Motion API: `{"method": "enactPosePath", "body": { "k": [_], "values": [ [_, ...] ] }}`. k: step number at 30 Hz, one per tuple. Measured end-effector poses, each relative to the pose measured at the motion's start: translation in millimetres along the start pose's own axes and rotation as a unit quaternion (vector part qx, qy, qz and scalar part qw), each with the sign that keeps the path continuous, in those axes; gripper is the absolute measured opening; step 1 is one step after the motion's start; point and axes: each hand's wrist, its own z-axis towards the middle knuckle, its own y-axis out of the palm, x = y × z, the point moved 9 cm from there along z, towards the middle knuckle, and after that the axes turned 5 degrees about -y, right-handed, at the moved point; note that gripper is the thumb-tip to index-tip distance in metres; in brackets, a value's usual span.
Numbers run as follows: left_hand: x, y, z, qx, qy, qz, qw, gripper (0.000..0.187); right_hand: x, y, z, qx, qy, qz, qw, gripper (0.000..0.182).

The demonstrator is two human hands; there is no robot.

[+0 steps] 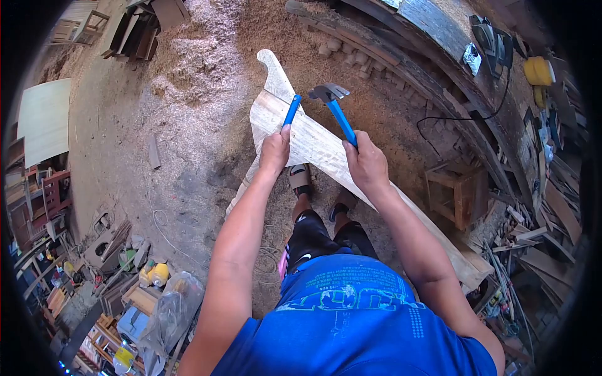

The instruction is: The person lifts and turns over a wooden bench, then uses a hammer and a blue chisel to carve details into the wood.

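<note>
My left hand (274,151) is wrapped round a blue-handled tool (291,111), held upright over the pale carved wooden piece (313,139). The tool's lower end is hidden by the hand. In my right hand (367,164) is the blue handle of a claw hammer (342,122), its dark metal head raised above the wood, apart from the other tool. The wooden piece has a curled tip at the top and a long beam running down to the lower right, partly beneath my right forearm.
Sawdust and shavings (200,69) cover the ground. A small wooden stool (461,197) stands at the right, near stacked timber. A power tool (492,47) rests at the upper right. Scrap wood lies at the far right; bottles, plastic and a blue container (132,324) are at the lower left.
</note>
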Motion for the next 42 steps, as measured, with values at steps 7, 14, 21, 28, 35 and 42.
{"method": "enactPosePath", "body": {
  "k": [7,14,21,28,35,42],
  "values": [
    [2,-3,-3,0.003,0.007,0.006,1.000,0.063,-39,-24,20,0.040,-0.075,0.019,0.996,0.020],
    [-3,1,1,-0.001,-0.003,0.035,0.999,0.063,-70,-50,26,0.121,-0.141,0.054,0.981,0.020],
    [5,-6,-2,0.011,0.028,0.034,0.999,0.062,-42,-25,24,0.189,-0.176,0.093,0.961,0.020],
    [-1,1,-3,0.008,0.013,0.038,0.999,0.062,-45,-6,31,0.106,-0.132,0.008,0.986,0.019],
    [-5,1,-2,0.032,0.005,0.022,0.999,0.064,-32,0,31,0.102,-0.146,-0.017,0.984,0.017],
    [5,1,-5,0.014,0.025,-0.008,1.000,0.064,-34,4,18,0.071,-0.090,-0.031,0.993,0.017]
  ]
}}
